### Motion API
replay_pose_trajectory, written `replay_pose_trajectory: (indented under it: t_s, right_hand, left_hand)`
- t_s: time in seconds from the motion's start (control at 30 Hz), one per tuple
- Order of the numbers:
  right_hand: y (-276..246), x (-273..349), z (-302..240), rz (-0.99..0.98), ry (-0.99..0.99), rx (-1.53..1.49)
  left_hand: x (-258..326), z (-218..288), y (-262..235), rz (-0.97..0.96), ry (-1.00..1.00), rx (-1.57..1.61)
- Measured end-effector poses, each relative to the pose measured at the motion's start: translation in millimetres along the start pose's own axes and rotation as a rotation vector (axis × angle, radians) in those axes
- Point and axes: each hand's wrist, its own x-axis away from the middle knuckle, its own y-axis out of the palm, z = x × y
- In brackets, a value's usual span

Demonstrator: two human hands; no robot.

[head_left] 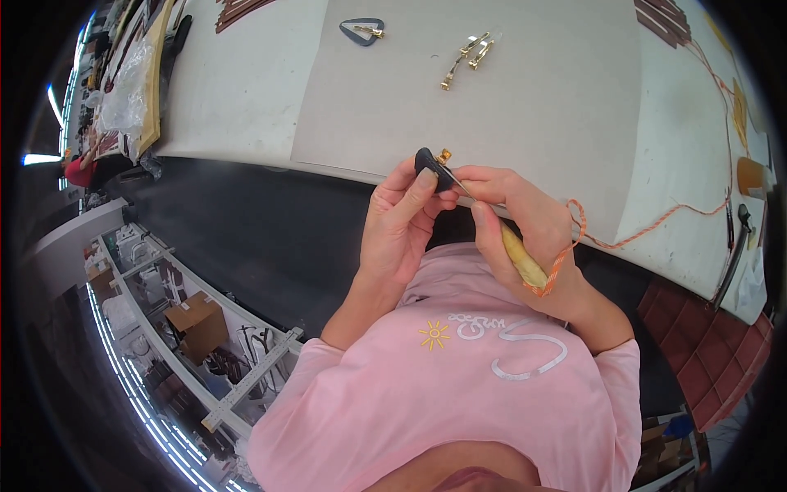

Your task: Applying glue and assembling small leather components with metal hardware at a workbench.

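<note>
Just off the table's front edge, my left hand (395, 217) pinches a small black piece (425, 161) between thumb and fingers. A gold metal fitting (444, 154) sticks out at its upper right. My right hand (529, 217) is closed around the yellowish handle of an awl (523, 258). The awl's thin metal shaft points up and left, its tip at or very near the black piece; whether it has gone in, I cannot tell. A loop of orange-and-white cord (579, 215) hangs at the handle's end.
On the table's grey sheet (525, 115) lie a dark triangular piece (357, 33) with a gold fitting and a few gold metal fittings (469, 56). Brown strips (662, 20) lie at the far right. Orange cord runs along the right side. A shelf rack (221, 414) stands lower left.
</note>
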Motion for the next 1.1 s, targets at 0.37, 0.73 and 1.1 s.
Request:
replay_pose_trajectory:
  t_s: [0.37,0.73,1.1]
  right_hand:
    - [-24,-18,-17,-0.189,0.184,0.065]
    - [-12,-8,-10,-0.143,0.163,-0.086]
    - [2,-1,0,-0.002,-0.023,-0.097]
  left_hand:
    - [-1,-4,2,0.033,0.029,-0.071]
    - [-2,4,-5,-0.003,-0.044,0.09]
    - [1,7,-7,-0.001,-0.065,0.136]
